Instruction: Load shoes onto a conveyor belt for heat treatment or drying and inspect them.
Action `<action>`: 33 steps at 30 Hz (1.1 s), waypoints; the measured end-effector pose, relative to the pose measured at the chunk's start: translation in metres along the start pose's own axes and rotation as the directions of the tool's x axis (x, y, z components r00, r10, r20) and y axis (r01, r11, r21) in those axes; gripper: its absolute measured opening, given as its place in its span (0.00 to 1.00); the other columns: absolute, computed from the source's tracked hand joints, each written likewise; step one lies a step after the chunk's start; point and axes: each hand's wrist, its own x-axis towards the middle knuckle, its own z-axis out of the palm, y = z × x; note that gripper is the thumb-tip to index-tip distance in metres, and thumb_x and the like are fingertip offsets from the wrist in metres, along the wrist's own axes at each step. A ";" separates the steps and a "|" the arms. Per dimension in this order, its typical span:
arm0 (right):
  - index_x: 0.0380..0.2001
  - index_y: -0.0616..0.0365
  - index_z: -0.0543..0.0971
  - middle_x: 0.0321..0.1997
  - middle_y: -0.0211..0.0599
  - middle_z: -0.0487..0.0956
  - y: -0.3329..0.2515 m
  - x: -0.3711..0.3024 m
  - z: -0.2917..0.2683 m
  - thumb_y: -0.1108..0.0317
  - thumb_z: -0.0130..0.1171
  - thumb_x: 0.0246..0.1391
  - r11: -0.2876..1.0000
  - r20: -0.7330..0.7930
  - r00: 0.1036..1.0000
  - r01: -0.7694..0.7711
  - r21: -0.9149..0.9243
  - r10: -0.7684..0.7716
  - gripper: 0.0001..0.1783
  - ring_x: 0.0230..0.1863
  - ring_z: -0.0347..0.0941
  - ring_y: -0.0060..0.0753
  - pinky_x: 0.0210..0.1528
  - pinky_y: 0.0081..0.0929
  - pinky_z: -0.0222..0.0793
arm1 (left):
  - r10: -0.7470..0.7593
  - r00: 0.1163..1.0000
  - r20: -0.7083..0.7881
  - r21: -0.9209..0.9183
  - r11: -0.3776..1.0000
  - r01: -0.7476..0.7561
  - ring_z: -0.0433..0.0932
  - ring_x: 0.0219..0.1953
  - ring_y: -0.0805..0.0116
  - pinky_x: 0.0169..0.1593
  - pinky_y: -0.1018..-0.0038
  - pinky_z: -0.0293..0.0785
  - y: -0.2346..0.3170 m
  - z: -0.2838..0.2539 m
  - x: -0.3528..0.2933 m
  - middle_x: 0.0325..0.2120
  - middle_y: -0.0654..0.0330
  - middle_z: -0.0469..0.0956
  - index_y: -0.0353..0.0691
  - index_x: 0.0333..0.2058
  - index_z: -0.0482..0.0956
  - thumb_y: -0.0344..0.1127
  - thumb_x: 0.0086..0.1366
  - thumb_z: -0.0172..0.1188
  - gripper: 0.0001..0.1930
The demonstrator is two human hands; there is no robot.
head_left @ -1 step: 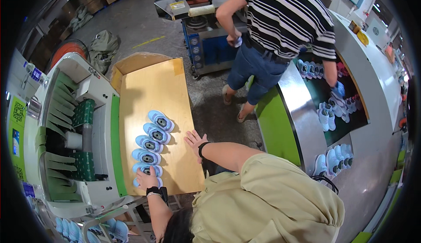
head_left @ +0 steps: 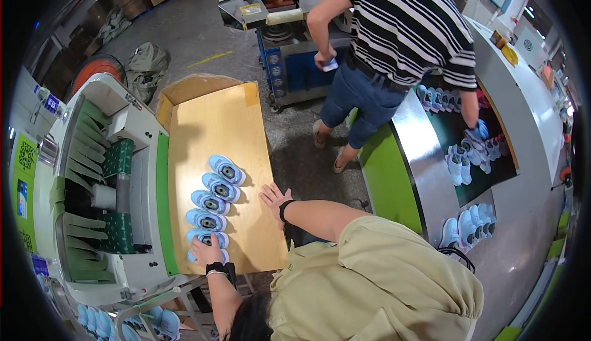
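Observation:
A slanting row of several light-blue sneakers (head_left: 211,203) with dark insides lies on a pale wooden tabletop (head_left: 215,113). At the row's near end, my left hand (head_left: 208,253) is closed on a light-blue sneaker (head_left: 215,240), fingertips at its opening and partly covering it. Another shoe's blue edge shows beneath that hand. My right hand (head_left: 274,201) rests at the tabletop's right edge, fingers spread and nothing in them, apart from the sneakers.
Left of the tabletop stands a white machine (head_left: 138,199) with green strips and rollers. A co-worker in a striped shirt (head_left: 406,27) reaches over a conveyor (head_left: 458,128) carrying several shoes. More pale shoes (head_left: 468,225) sit at its near end. A blue machine cart (head_left: 301,73) stands beyond.
The co-worker's torso has shifted slightly right, and the hand holding a small pale item has turned and lowered a little. My hands and the sneakers stay where they were.

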 end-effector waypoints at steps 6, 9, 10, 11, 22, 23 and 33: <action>0.73 0.51 0.36 0.78 0.42 0.27 -0.009 -0.002 0.002 0.42 0.80 0.22 0.998 0.016 0.999 0.044 -0.048 -0.043 0.82 0.77 0.21 0.55 0.64 0.72 0.50 | -0.050 0.999 0.011 -0.064 0.997 0.051 0.67 0.59 0.51 0.56 0.42 0.61 -0.013 -0.004 -0.010 0.59 0.55 0.68 0.46 0.60 0.64 0.64 0.56 0.58 0.40; 0.73 0.53 0.37 0.78 0.45 0.30 -0.003 -0.014 -0.004 0.39 0.79 0.23 0.996 -0.009 1.000 0.028 -0.088 -0.029 0.81 0.77 0.24 0.57 0.64 0.71 0.50 | -0.017 1.000 0.025 -0.131 0.991 0.020 0.66 0.61 0.51 0.58 0.42 0.57 -0.012 0.005 -0.007 0.61 0.52 0.67 0.46 0.62 0.64 0.65 0.55 0.59 0.41; 0.73 0.53 0.38 0.78 0.45 0.30 0.005 -0.014 0.000 0.37 0.78 0.23 0.995 -0.048 0.999 0.018 -0.103 -0.023 0.81 0.77 0.26 0.58 0.64 0.70 0.50 | -0.010 0.998 0.061 -0.128 0.992 0.018 0.65 0.62 0.52 0.59 0.42 0.56 0.004 -0.005 -0.008 0.61 0.51 0.66 0.45 0.62 0.64 0.65 0.54 0.59 0.42; 0.73 0.53 0.38 0.78 0.46 0.31 0.008 -0.014 0.004 0.37 0.78 0.23 0.994 -0.063 0.997 0.040 -0.098 -0.047 0.81 0.77 0.26 0.58 0.65 0.70 0.50 | -0.015 0.999 0.046 -0.129 0.991 0.021 0.64 0.62 0.52 0.60 0.42 0.54 0.001 -0.003 -0.010 0.62 0.50 0.65 0.45 0.62 0.63 0.65 0.54 0.58 0.43; 0.42 0.57 0.80 0.52 0.51 0.73 0.038 0.069 -0.087 0.48 0.65 0.47 0.986 -0.143 0.990 0.019 0.163 0.004 0.26 0.56 0.72 0.52 0.55 0.46 0.70 | -0.037 0.999 0.012 -0.165 0.986 0.038 0.64 0.62 0.52 0.63 0.43 0.48 0.002 -0.013 -0.009 0.65 0.48 0.60 0.42 0.62 0.64 0.65 0.55 0.59 0.43; 0.47 0.57 0.78 0.53 0.51 0.73 0.037 0.086 -0.107 0.50 0.65 0.47 0.991 -0.194 0.981 0.011 0.132 0.015 0.28 0.55 0.71 0.53 0.55 0.47 0.71 | -0.033 0.999 0.010 -0.176 0.984 0.035 0.64 0.62 0.52 0.63 0.43 0.48 0.001 -0.014 -0.009 0.65 0.48 0.60 0.42 0.62 0.64 0.65 0.55 0.59 0.43; 0.65 0.55 0.62 0.68 0.47 0.63 -0.018 0.273 -0.241 0.60 0.76 0.38 0.993 -0.566 0.824 0.086 0.081 -0.025 0.50 0.69 0.55 0.56 0.69 0.48 0.55 | 0.001 0.970 0.242 -0.250 0.966 0.061 0.61 0.64 0.47 0.65 0.44 0.49 -0.002 -0.036 -0.008 0.64 0.47 0.61 0.47 0.64 0.64 0.66 0.57 0.58 0.42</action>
